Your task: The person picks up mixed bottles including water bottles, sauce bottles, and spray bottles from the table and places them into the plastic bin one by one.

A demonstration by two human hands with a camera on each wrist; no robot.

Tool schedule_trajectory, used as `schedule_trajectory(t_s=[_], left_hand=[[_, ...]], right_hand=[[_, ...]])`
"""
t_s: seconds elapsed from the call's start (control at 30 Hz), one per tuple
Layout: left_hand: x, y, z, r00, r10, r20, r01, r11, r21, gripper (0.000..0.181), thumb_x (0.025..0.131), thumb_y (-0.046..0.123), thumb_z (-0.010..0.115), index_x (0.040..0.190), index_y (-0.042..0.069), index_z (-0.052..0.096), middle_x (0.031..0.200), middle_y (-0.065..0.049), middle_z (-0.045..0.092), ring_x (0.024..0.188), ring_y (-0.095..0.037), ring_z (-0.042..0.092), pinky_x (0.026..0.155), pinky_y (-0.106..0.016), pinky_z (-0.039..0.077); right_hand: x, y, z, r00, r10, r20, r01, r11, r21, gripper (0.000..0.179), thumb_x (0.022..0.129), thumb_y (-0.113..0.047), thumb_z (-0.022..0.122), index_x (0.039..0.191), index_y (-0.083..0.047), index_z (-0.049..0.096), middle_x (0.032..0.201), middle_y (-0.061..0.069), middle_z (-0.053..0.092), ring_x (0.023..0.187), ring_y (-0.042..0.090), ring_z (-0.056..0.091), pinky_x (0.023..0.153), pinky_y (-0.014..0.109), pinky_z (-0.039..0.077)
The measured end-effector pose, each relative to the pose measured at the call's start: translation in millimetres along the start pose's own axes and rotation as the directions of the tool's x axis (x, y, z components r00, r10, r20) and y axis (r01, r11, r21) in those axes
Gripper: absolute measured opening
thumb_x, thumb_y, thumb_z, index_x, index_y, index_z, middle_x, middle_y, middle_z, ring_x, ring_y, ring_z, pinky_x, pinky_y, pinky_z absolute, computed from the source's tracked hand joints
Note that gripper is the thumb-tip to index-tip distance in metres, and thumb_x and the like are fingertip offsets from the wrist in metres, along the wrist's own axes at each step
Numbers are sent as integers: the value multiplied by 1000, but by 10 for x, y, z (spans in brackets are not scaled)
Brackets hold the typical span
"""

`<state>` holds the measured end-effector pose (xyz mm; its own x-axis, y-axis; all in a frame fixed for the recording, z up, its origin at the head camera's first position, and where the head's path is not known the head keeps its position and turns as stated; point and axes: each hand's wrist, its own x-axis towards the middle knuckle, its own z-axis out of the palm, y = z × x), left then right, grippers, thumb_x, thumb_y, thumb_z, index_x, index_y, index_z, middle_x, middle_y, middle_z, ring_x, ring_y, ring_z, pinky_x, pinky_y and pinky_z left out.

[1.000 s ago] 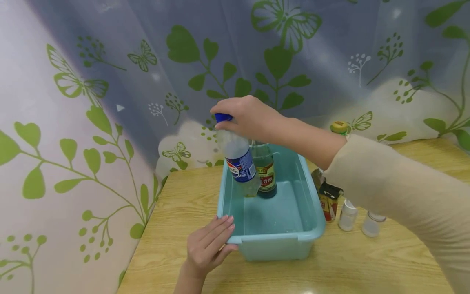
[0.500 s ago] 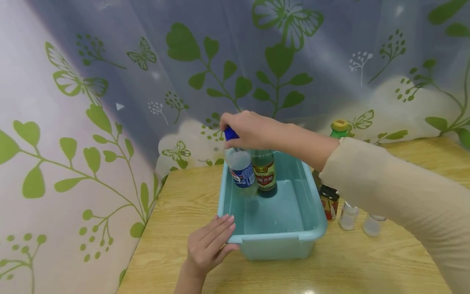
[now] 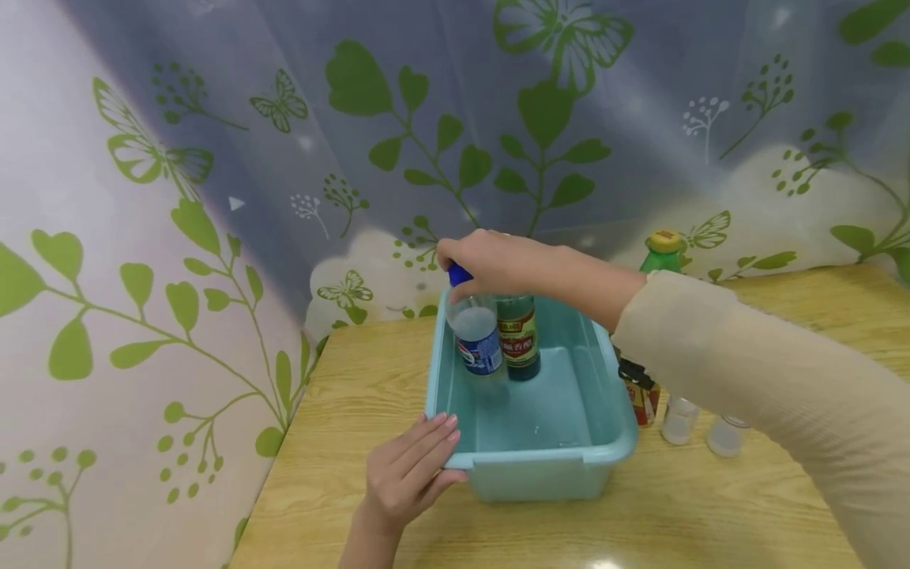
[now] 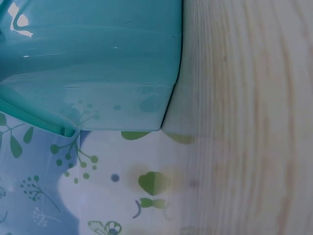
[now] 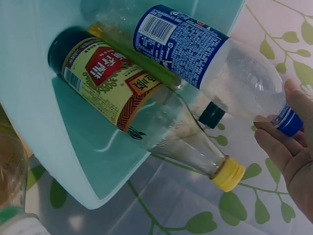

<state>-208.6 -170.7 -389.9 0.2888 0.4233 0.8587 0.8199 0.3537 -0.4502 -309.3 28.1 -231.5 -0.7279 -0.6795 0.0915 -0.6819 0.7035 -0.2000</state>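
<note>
My right hand (image 3: pixel 490 261) pinches the blue cap of a clear plastic Pepsi soda bottle (image 3: pixel 478 340) with a blue label. That bottle is upright, slightly tilted, at the left inside of a light blue plastic tub (image 3: pixel 529 458). Beside it stands a glass vinegar bottle (image 5: pixel 107 78) with a yellow cap and red-and-yellow label. Behind the two, in the right wrist view, a dark green cap (image 5: pixel 212 115) shows, its bottle mostly hidden. My left hand (image 3: pixel 405 474) holds the tub's near left corner, fingers over the rim and thumb below it. The left wrist view shows only the tub's outer wall (image 4: pixel 98 58).
Right of the tub, partly behind the right sleeve, are a green bottle (image 3: pixel 663 251) with a yellow cap, a container (image 3: pixel 643 403) with a red label and black top, and two small whitish jars (image 3: pixel 678 420). A patterned curtain (image 3: pixel 398 158) backs the wooden table (image 3: pixel 341 395).
The right hand has lowered the soda bottle and shifted it slightly right, down into the tub beside the vinegar bottle, making it more upright. The left hand stays at the tub's corner.
</note>
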Motion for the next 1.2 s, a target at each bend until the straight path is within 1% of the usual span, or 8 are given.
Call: schedule_trajectory(t_s=[0.2,0.3,0.47,0.63,0.9,1.03,1.13,1.2], left_hand=[[-23,-7,-7,1000,10,2,-10,1000,16,37,92,31,61,84,-4,73,78,-17,72,68,-25,71,68,-33,60],[-29,-13,1,1000,9,7,-9,1000,19,38,92,31,60,83,-3,73,79,-17,72,69,-25,72,68,-33,60],[-55,3,-1,1000,-3,22,2,1000,19,38,92,32,60,84,-3,73,80,-17,72,70,-25,72,69,-33,60],[-68,10,4,1000,-11,25,11,1000,16,38,92,32,60,84,-3,73,80,-17,72,70,-25,72,70,-33,60],[-55,13,12,1000,-6,21,6,1000,22,38,92,32,60,84,-3,73,80,-16,72,70,-25,72,69,-33,60],[-55,17,6,1000,-14,24,14,1000,20,39,92,33,60,84,-3,73,80,-16,72,70,-25,72,70,-33,60],[-54,18,6,1000,-16,22,16,1000,18,39,91,33,60,83,-3,73,80,-17,72,70,-25,72,70,-33,60],[-52,17,8,1000,-15,18,14,1000,16,39,91,32,60,83,-3,73,79,-17,72,70,-25,72,69,-33,60]], right_hand=[[47,61,120,997,-76,-8,76,997,-1,35,89,-29,67,110,-8,49,96,6,58,80,19,57,67,30,48],[62,89,177,995,-97,8,97,995,13,35,89,-29,67,108,-7,47,91,5,55,75,18,55,62,29,47],[87,100,243,996,-70,51,69,997,14,37,88,-30,67,109,-7,47,90,5,54,74,18,55,61,28,47],[117,144,241,996,-59,73,58,998,15,34,89,-29,66,109,-8,49,90,4,55,74,17,55,61,28,47],[95,158,192,992,-56,109,56,998,4,45,90,-31,65,124,-6,50,105,5,62,87,16,61,72,30,53],[86,142,167,992,-62,111,65,998,-22,46,89,-33,66,125,-9,50,104,4,63,87,15,62,72,30,53],[82,125,139,992,-50,114,57,997,-53,51,90,-36,65,130,-10,48,105,4,63,87,16,63,72,31,53],[68,114,114,993,-34,115,44,996,-82,57,90,-38,64,136,-13,43,112,4,63,93,17,63,76,32,54]])
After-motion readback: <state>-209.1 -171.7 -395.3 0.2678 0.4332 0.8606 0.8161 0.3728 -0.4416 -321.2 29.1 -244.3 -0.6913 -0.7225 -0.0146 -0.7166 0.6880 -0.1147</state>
